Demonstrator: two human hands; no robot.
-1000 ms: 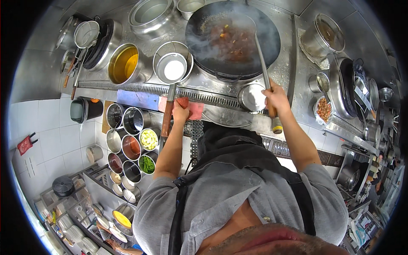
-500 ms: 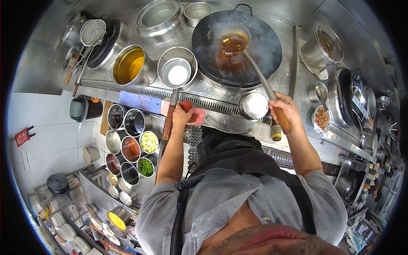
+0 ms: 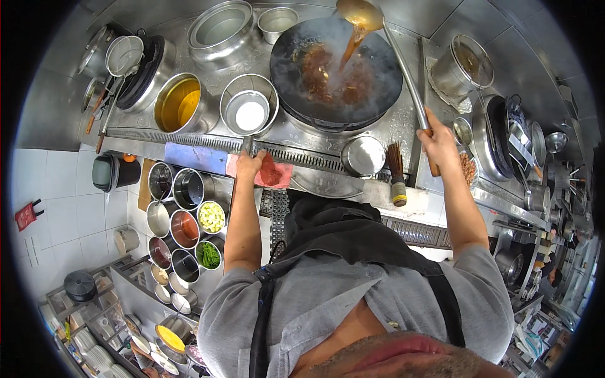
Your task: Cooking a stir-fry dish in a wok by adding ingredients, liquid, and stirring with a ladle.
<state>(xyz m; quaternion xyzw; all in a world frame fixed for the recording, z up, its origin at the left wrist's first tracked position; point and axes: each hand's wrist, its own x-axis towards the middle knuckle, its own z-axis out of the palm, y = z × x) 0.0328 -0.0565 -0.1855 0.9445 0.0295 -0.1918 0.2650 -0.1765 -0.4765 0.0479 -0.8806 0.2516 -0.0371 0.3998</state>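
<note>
My right hand (image 3: 441,148) grips the wooden handle of a long ladle (image 3: 408,79), its bowl raised over the far side of a black wok (image 3: 287,101). Brown sauce (image 3: 353,47) streams from the ladle down into the wok, where more sauce with small pieces bubbles under steam. On the left, my left hand (image 3: 251,165) is closed over the handle of a long-handled round strainer (image 3: 263,120) on the counter. The hand hides most of that handle. Just right of this hand lies a crumpled red cloth (image 3: 270,170) on a pink one.
An oil pot (image 3: 157,104) stands left of the strainer. A steel bowl (image 3: 365,156) and a bamboo brush (image 3: 397,176) sit before the wok. Several ingredient pots (image 3: 185,228) cluster at lower left; a strainer-topped pot (image 3: 466,66) is at right.
The ladle has risen from inside the wok to above its far edge and now pours. My right hand moved right. My left hand left the red cloth and went to the strainer handle.
</note>
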